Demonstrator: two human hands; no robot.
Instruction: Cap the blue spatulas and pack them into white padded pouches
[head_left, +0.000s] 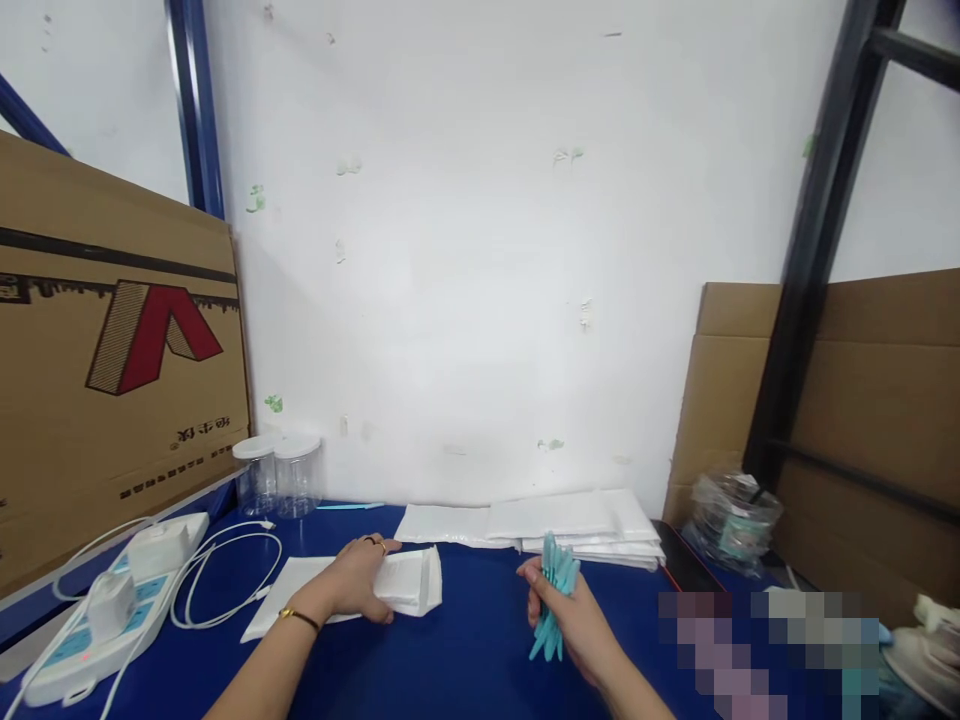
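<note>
A white padded bag (405,580) lies flat on the table, its right end showing a folded or gaping edge. My left hand (356,580) is over it from above, thumb at the near edge and fingers at the far edge, gripping it. A bundle of slim teal plastic sticks (553,590) stands roughly upright in my right hand (570,610), whose fingers are wrapped round the middle. What the sticks are exactly cannot be made out. Behind both hands, flat white bags (577,515) lie in stacks along the wall.
On the blue table (450,670), a power strip (105,620) with white cables lies at left. Two clear lidded jars (298,478) stand behind it, near a teal stick (349,506). Cardboard boxes (112,330) flank both sides. A plastic-wrapped cup (735,525) sits at right, beside a dark flat object (686,560).
</note>
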